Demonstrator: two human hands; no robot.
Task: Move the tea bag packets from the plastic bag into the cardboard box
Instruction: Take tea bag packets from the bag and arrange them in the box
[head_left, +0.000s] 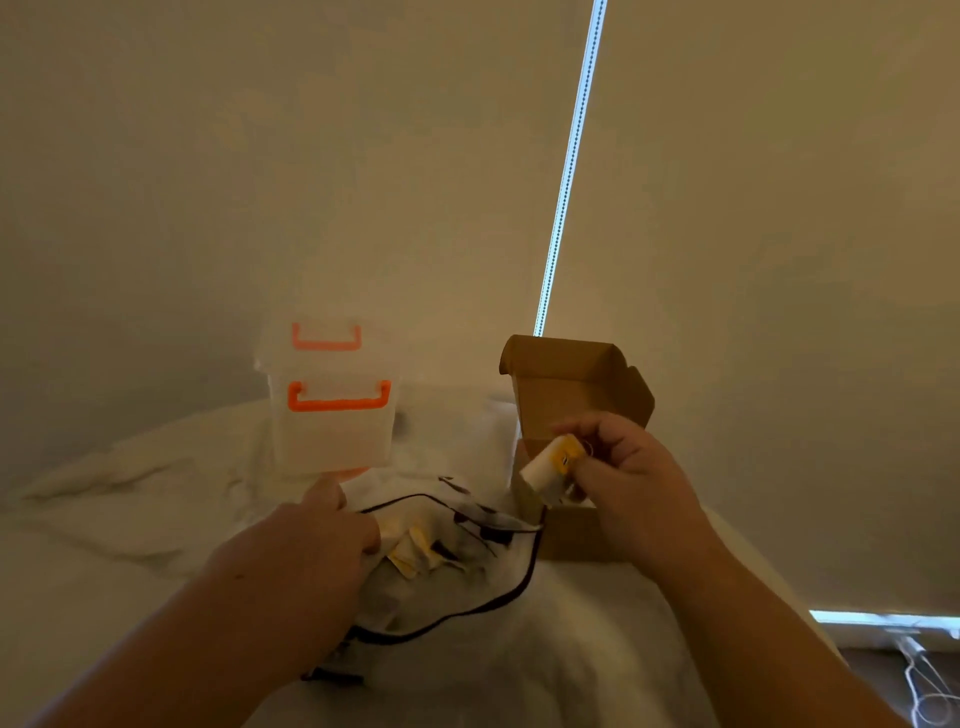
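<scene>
Pinching a tea bag packet (545, 470), the right hand (634, 478) may release early, missing the cardboard box (571, 540) below. The left hand (311, 551) grips the plastic bag (447, 597).

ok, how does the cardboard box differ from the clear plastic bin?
The cardboard box is brown and opaque; the plastic bin is translucent with orange handles. The cardboard box stands open, flap raised; the plastic bin looks lidded. Both sit on the white bedding.

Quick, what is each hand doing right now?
The left hand grips the plastic bag at its opening.
The right hand pinches a tea bag packet by the open cardboard box.
</scene>
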